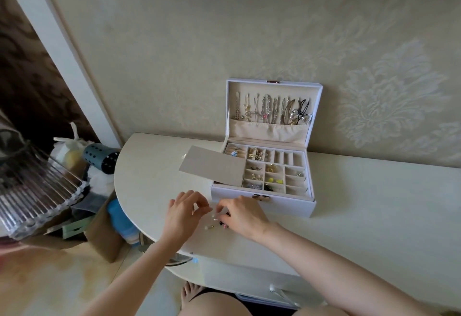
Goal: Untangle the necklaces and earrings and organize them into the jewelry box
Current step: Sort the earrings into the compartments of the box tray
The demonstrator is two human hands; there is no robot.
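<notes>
Fingers (200, 206) of the left hand (183, 213) are bent, and the thumb and first finger almost touch at the tips. Fingers of the right hand (243, 216) are curled down onto a little pile of earrings (215, 224). The bits are too tiny to tell if either hand has hold of one. The pile lies on the white table (361, 203), low in the middle of the frame, just in front of the jewelry box (287, 207). The box is open. Necklaces (269, 109) hang in a row inside its lid, and many of its small slots (296, 181) hold things, while some on the right look bare.

These earrings are likely very light and hard, with thin parts that could bend or catch on each other. They may slip and roll away. I think it is best to pinch one by its fat part with just two fingertips, then lift it slowly so nothing else comes up with it.
</notes>
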